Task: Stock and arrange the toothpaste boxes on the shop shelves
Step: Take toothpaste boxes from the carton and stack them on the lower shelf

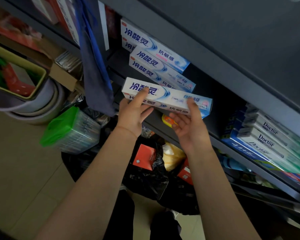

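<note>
1. the left hand (133, 116) pinches the near left end of a toothpaste box (164, 97), fingers on its top face and thumb under the lower edge.
2. the right hand (189, 125) cups the right part of the same box, palm up, fingers curled over the front; whether it squeezes or only steadies is hard to tell.
3. the box hangs just in front of the shelf (156, 118), level with its lip and not yet set down, just below the stacked boxes (156, 61) of the same brand.
4. it looks like light, stiff card with a glossy, probably slick skin; the long faces may dent under a hard squeeze, so a hold near both ends suits it best.
5. the shelf floor behind the box is dark, so the free slot is unclear.
6. the doctor boxes (270, 141) at right are partly blurred and cut off by the edge.
7. the black bag (151, 177) below hides most of its goods.
</note>
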